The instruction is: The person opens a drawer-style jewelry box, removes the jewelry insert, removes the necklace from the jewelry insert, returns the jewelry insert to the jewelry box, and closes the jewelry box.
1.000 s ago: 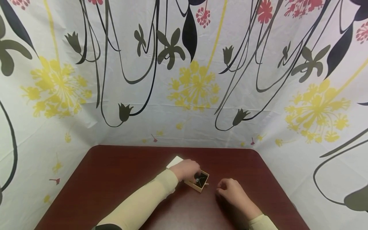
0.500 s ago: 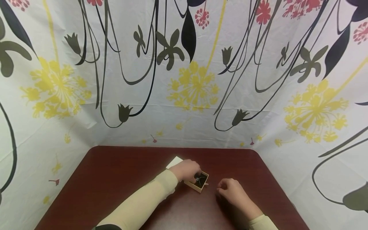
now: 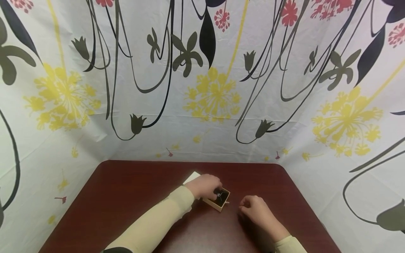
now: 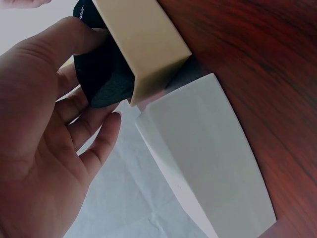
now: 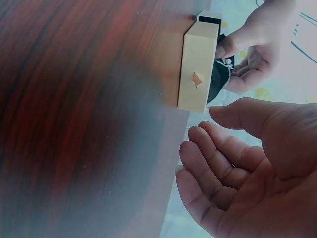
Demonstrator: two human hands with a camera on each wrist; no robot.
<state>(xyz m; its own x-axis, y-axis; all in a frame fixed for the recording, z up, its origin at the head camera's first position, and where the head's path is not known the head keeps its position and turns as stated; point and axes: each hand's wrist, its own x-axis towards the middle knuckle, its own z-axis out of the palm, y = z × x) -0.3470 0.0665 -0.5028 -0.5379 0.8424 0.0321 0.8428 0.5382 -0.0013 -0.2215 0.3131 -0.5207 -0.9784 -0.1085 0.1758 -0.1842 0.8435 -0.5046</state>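
Observation:
In the head view my left hand (image 3: 205, 186) reaches over a small tan jewelry box (image 3: 212, 205) at mid-table. It pinches a black pad (image 4: 106, 69) between thumb and fingers. In the left wrist view this pad stands partly out of the box tray, its edge raised past the rim. A thin silver necklace (image 5: 228, 62) lies on the pad, partly hidden by the thumb. My right hand (image 3: 255, 209) rests on its side on the table, right of the box, fingers loosely curled around nothing.
A white box sleeve (image 4: 203, 148) lies just beyond the tray, behind my left hand. A small ribbon tab (image 5: 197, 80) shows on the tray's end wall. The dark red table (image 3: 133, 189) meets a flower-printed cloth (image 3: 209, 140) along its back and sides.
My left hand has shifted slightly up and away, and the pad with the necklace's pendant has moved with it. My right hand and the box have stayed in place.

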